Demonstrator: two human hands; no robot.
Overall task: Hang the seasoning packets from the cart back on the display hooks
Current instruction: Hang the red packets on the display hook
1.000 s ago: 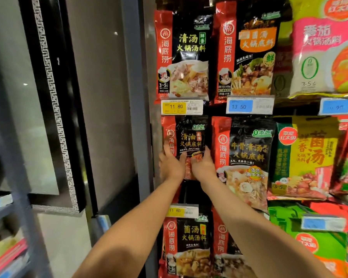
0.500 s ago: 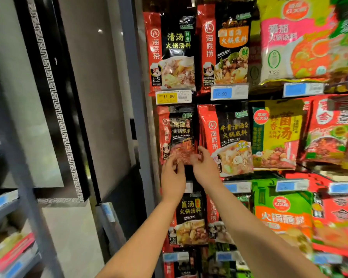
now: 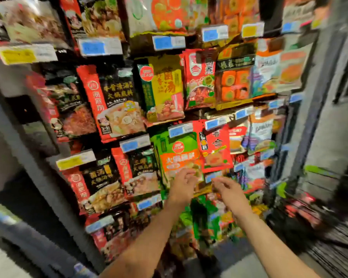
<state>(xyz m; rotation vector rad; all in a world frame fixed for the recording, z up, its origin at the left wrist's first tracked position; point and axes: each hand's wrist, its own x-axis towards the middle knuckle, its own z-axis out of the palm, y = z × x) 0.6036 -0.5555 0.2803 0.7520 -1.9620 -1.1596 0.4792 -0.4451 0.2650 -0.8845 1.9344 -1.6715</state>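
A: Though smeared by blur, enough to go on. Whereabouts of the seasoning packets?

B: Hung in rows across the display, overlapping side by side, just right of a grey upright [image 3: 54,197]. Blue price tags [image 3: 91,47] clipped between the rows, plus a yellow price tag [image 3: 16,55] at upper left.

A: Any worth naming?

B: Black-and-red hotpot base packet [image 3: 113,103] in the middle row. Yellow-and-green mushroom soup packet [image 3: 163,89] just beside it on the right. Below those, a green-and-orange packet [image 3: 177,155], with a red packet [image 3: 215,147] overlapping its right edge.

A: And the left hand [image 3: 182,182]?

B: Raised in front of the lower edge of the green-and-orange packet, back of the hand towards the camera, fingers bent. Grip too blurred to judge: cannot tell whether pinching that edge or merely held before it.

A: Right hand [image 3: 228,189]?

B: Near the left one but apart from it, slightly lower, beneath the red packet and close to a small blue tag [image 3: 213,175]. Fingers loosely curled, grip slack, clamped on nothing.

A: Forearms?

B: Bare, reaching up from the bottom edge, converging towards the lower rows.

A: Farther right?

B: Grey wall [image 3: 329,97], heavily blurred, with more packets crowded against it; print there unreadable.
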